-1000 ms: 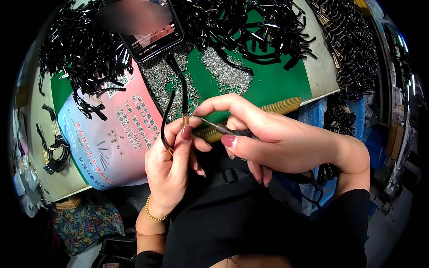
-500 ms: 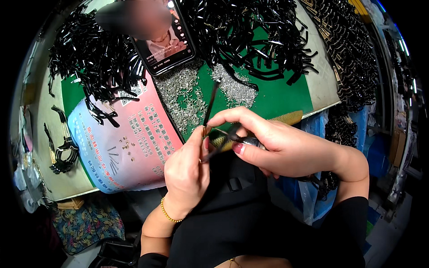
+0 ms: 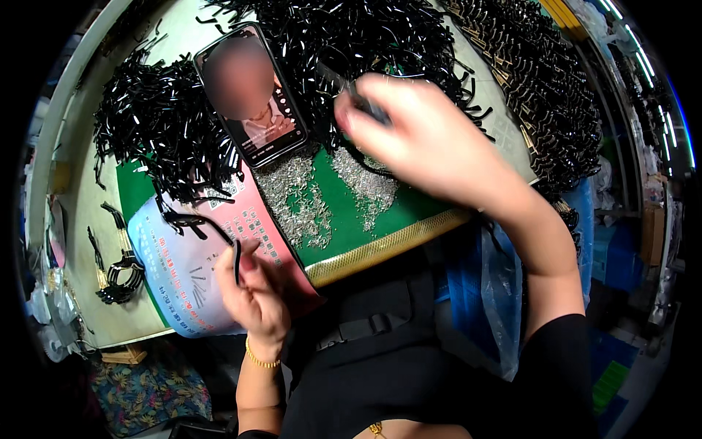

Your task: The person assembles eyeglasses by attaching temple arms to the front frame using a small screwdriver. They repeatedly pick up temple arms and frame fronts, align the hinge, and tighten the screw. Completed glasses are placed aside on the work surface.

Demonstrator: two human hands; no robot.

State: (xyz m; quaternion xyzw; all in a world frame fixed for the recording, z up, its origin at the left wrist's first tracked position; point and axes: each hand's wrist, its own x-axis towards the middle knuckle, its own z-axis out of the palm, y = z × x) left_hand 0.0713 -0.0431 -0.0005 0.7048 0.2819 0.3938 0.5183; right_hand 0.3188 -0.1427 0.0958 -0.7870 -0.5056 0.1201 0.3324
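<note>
My left hand (image 3: 254, 296) is low over a pink and blue printed sheet (image 3: 183, 274). It pinches a thin black curved strip (image 3: 237, 262) that points up from the fingers. Blurred by motion, my right hand (image 3: 431, 139) reaches across the green mat (image 3: 344, 219) to the edge of a big heap of black strips (image 3: 365, 36). A small dark tool (image 3: 371, 110) shows between its fingers. Two heaps of tiny silver metal bits (image 3: 296, 197) lie on the mat between my hands.
A phone (image 3: 248, 102) with a lit screen lies among the strips at the back. Another black heap (image 3: 161, 124) sits back left, and a dense one (image 3: 541, 88) far right. Several looped black pieces (image 3: 117, 271) lie at the table's left edge.
My hands have parted. The left one dropped down and left with the black strip. The right one swung up and away to the black heap.
</note>
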